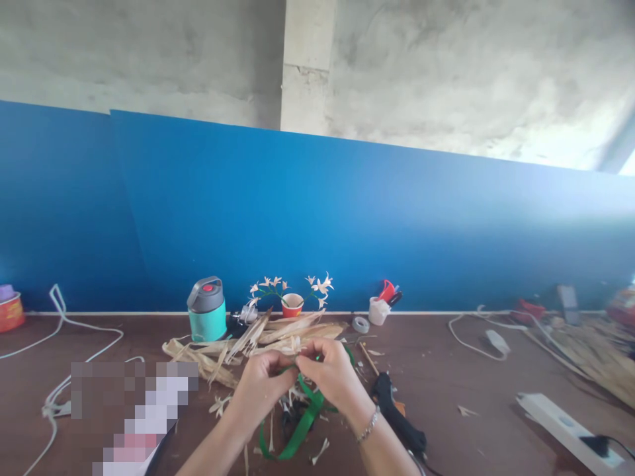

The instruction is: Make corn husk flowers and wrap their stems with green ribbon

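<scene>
My left hand (pixel 265 385) and my right hand (pixel 331 371) meet over the middle of the table, with thumbs and fingertips pinched close together. A green tape (pixel 303 426) runs from my right fingertips and hangs in a loop below the hands. Just above the fingers a small pale husk flower (pixel 295 344) shows; whether it is held or lies behind is unclear. What the left fingertips pinch is hidden. Dried corn husks (pixel 262 337) lie beyond the hands, and a loose husk flower (pixel 219 405) lies by my left forearm.
A black glue gun (pixel 399 415) lies right of my right wrist. Behind stand a teal flask (pixel 207 318), a red cup (pixel 292 305) with flower stems, a tape roll (pixel 360 324) and a white pen cup (pixel 378 311). A power strip (pixel 568 430) lies at right.
</scene>
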